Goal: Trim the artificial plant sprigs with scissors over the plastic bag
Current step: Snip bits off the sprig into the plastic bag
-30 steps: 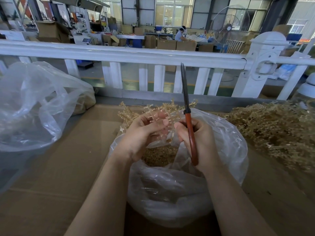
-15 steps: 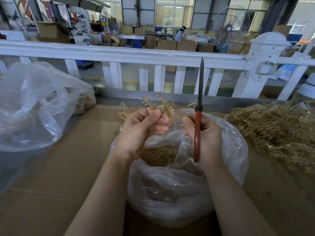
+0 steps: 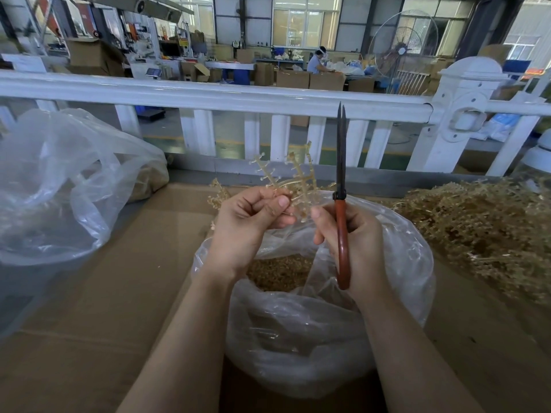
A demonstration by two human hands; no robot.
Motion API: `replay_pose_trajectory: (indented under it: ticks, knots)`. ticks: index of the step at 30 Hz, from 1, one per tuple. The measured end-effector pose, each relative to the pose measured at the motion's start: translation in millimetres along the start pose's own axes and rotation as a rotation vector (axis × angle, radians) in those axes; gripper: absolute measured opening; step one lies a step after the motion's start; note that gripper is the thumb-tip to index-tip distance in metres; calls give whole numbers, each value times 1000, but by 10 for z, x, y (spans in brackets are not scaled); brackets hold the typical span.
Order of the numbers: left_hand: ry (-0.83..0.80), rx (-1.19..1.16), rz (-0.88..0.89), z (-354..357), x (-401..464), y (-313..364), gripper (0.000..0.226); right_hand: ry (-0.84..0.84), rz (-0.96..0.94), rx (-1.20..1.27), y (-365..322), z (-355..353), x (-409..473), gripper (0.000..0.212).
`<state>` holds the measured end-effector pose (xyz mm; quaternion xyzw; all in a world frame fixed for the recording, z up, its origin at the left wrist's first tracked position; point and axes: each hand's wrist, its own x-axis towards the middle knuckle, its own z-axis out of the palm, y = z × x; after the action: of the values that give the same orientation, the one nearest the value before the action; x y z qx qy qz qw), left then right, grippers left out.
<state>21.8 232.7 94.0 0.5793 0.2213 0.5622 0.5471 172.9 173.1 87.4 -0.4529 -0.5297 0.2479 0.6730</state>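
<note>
While left hand (image 3: 250,225) pinches a sprig (image 3: 293,180), right hand (image 3: 354,236) grips upright scissors (image 3: 341,201) — no writing legible.

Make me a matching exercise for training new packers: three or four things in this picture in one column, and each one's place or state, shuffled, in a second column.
Things:
1. scissors
2. sprig
3. plastic bag
4. loose sprig pile

Places or states:
A. lying on the cardboard at the far right
B. pinched in the left hand, raised above the bag
C. gripped in the right hand, blades pointing up and almost closed
D. open under both hands, holding tan trimmings

Pairs: 1-C, 2-B, 3-D, 4-A
</note>
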Motion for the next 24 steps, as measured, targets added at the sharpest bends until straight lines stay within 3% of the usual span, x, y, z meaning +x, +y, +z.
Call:
replay_pose_trajectory:
  ticks: [5,12,17,24]
  knots:
    - [-30,-71,25,17,-1,0,11,-57,-21,-15,-9,7,1,18]
    - [60,-379,32,-28,36,50,9,-18,3,-24,-6,-5,-4,38]
    - [120,-172,-38,22,30,9,11,25,2,-55,-34,2,-7,36]
    - [213,78,-164,84,23,-97,12,46,-3,-146,0,-13,-1,12]
